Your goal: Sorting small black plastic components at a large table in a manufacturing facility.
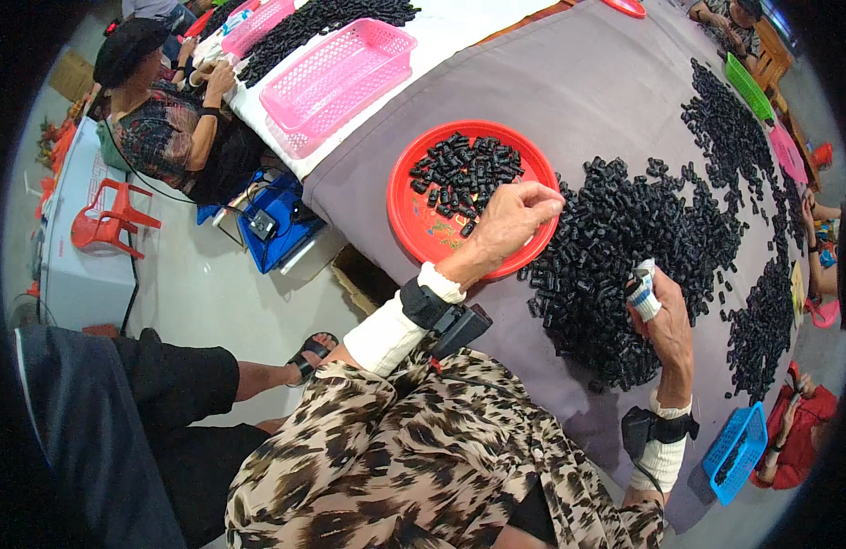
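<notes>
item: small black plastic parts point(624, 238), lying in a broad heap on the grey-covered bench point(569, 101). red round tray point(414, 215): holding a modest batch, roughly a third of its floor covered, the rest showing bare. left hand point(510, 220): hovering over the tray's near rim, fingers pinched together, contents too small to tell. right hand point(665, 316): resting at the heap's edge, bandaged finger raised, fingers curled, grip unclear. judged progress: early, with most parts remaining on the bench. pink basket point(336, 82) sitting beyond.
</notes>
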`<state>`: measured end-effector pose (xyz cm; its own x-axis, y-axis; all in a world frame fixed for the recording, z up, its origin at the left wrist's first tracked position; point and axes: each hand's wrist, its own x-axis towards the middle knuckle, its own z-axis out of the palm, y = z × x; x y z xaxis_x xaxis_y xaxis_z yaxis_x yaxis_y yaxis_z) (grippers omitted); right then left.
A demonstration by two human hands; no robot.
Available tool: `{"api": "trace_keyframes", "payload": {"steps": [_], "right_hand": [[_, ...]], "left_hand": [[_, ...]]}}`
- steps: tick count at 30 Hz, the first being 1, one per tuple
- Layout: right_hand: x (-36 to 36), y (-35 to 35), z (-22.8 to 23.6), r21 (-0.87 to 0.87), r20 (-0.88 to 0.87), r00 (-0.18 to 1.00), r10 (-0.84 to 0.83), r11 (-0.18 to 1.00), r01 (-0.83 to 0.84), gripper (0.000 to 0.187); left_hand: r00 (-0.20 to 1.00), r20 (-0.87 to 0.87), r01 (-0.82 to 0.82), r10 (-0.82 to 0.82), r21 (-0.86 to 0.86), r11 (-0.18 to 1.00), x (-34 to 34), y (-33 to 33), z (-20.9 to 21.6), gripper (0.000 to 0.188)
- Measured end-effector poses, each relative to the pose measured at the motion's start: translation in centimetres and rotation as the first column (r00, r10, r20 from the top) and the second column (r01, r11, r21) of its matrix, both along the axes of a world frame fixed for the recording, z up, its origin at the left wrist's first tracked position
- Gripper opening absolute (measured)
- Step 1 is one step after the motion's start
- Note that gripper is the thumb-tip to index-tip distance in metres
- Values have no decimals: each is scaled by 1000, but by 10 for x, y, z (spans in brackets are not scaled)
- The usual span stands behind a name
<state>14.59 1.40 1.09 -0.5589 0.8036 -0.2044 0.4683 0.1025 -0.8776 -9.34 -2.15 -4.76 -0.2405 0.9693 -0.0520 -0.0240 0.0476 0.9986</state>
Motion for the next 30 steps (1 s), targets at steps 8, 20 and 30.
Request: {"api": "trace_keyframes", "payload": {"steps": [8, 20, 30], "right_hand": [[10, 7, -1, -124, -20, 990, -143, 982, 139, 15], [69, 9, -15, -169, -65, 939, -338, 931, 324, 13], [85, 6, -26, -264, -74, 931, -358, 907, 327, 11]], "left_hand": [[974, 151, 188, -168, -127, 974, 25, 8, -6, 19], [793, -500, 341, -348, -109, 934, 79, 33, -22, 18], [408, -884, 401, -229, -52, 914, 112, 54, -30, 27]]}}
